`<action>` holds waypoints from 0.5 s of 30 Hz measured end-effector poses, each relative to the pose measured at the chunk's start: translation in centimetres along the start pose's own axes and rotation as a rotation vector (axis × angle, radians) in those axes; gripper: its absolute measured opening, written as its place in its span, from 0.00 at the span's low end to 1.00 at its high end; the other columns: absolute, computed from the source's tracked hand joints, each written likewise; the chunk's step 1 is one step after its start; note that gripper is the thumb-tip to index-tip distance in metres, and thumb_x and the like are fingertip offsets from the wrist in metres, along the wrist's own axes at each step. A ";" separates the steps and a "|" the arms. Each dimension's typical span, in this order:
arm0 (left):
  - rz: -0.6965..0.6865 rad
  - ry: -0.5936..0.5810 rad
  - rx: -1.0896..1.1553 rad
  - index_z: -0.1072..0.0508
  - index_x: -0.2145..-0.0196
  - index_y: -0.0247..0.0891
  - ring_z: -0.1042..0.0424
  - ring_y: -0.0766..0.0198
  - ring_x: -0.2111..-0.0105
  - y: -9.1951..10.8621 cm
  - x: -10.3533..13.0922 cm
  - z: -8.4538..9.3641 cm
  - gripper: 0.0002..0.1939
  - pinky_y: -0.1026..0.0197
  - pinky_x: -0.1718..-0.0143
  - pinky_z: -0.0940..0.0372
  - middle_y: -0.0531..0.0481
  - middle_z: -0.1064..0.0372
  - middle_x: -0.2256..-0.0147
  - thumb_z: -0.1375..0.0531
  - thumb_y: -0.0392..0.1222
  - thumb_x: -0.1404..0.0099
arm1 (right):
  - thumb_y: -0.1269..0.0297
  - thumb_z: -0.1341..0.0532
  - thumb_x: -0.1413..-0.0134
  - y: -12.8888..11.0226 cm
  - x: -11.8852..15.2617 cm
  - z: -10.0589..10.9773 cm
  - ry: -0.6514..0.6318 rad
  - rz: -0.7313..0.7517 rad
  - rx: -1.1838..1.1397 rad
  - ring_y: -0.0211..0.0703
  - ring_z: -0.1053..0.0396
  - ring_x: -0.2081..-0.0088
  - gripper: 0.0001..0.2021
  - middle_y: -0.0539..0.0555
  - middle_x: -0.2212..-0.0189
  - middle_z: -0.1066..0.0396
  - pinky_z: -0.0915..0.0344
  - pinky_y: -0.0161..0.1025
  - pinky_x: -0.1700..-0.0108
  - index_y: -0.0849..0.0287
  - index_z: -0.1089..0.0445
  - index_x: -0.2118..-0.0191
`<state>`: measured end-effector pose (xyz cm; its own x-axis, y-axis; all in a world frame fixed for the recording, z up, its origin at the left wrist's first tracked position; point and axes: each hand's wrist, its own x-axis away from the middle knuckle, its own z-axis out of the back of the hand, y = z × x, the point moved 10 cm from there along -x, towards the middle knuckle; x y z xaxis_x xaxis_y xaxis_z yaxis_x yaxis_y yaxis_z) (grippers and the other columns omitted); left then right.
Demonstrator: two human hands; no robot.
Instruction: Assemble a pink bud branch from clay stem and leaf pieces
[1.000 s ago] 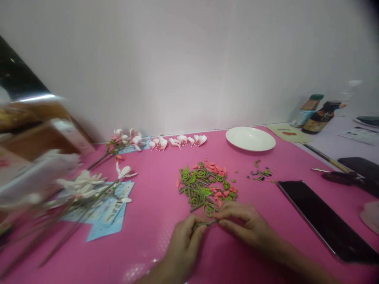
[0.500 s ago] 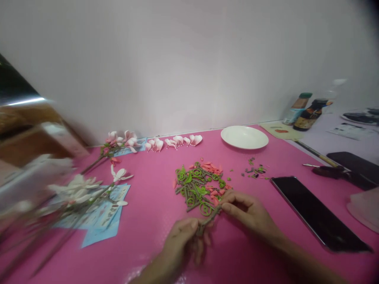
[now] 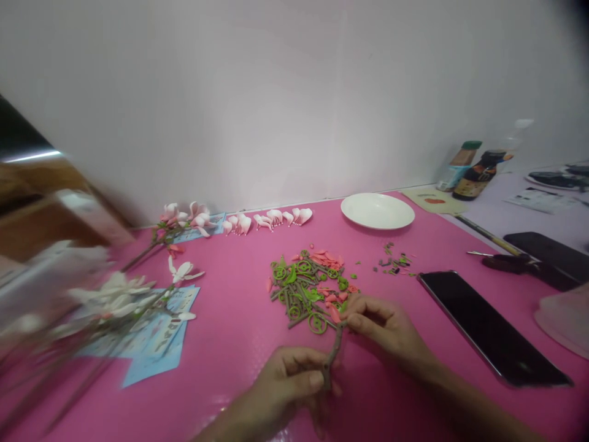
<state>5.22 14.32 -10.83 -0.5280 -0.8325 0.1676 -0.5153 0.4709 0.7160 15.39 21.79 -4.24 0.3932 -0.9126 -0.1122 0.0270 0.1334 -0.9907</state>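
Between my two hands is a brown toy branch piece (image 3: 336,349), tilted with its far end up and to the right. My left hand (image 3: 294,383) pinches its lower end with thumb and fingers. At the upper end, my right hand (image 3: 380,325) closes its thumb and fingertips on the branch. Just beyond lies a pile of loose plastic parts (image 3: 301,294): brown stems, green rings and leaves, and coral-pink pieces. A smaller scatter of dark and green bits (image 3: 398,264) lies to the right of the pile.
A row of pale pink petals (image 3: 276,218) and a white plate (image 3: 377,212) stand along the wall. White toy flowers (image 3: 119,294) lie over blue paper cards (image 3: 156,362) on the left. To the right are a phone (image 3: 492,331), scissors (image 3: 510,263) and a dark bottle (image 3: 478,177).
The branch piece has turned steeper, its lower end now nearer me. My left hand has shifted slightly right and down with it; my right hand keeps its hold.
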 end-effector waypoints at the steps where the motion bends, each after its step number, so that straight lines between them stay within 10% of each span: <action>1: 0.000 0.001 0.000 0.23 0.62 0.32 0.29 0.69 0.82 0.0 0.0 0.0 0.16 0.69 0.84 0.34 0.46 0.25 0.73 0.33 0.43 0.47 | 0.53 0.39 0.47 0.0 0.0 -0.1 -0.009 -0.003 -0.011 0.36 0.38 0.73 0.16 0.50 0.77 0.35 0.39 0.34 0.70 0.61 0.31 0.75; 15: -0.016 0.003 0.059 0.21 0.64 0.31 0.27 0.69 0.78 0.6 0.0 -0.4 0.13 0.66 0.75 0.31 0.45 0.24 0.71 0.32 0.42 0.46 | 0.55 0.38 0.47 0.1 -0.1 0.1 -0.018 -0.008 -0.059 0.36 0.37 0.73 0.13 0.51 0.76 0.33 0.39 0.33 0.70 0.61 0.28 0.73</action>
<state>5.19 14.45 -10.10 -0.5176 -0.8409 0.1581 -0.5628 0.4738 0.6773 15.42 21.93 -4.27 0.4092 -0.9066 -0.1031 -0.0233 0.1026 -0.9945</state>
